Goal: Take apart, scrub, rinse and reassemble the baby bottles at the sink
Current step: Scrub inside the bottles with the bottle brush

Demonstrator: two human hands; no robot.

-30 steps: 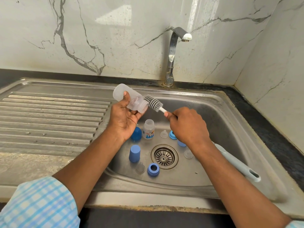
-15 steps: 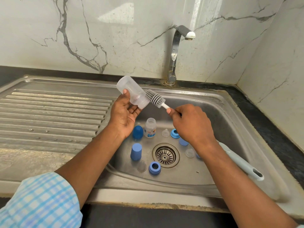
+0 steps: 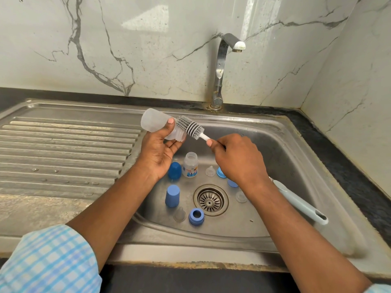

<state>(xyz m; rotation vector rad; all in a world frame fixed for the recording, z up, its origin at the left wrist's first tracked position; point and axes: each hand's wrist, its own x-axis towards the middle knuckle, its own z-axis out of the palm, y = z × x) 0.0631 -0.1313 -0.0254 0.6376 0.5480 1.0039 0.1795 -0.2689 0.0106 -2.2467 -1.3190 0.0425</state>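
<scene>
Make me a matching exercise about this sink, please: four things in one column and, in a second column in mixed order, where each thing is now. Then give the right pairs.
Things
1. frosted bottle
2. bottle brush
3. printed bottle
4. blue screw ring

Places
a. stands upright behind the drain
b. gripped by the right hand
c. lies on the near side of the drain, hole up
d. held on its side by the left hand

Pairs: 1-d, 2-b, 3-a, 4-c
</scene>
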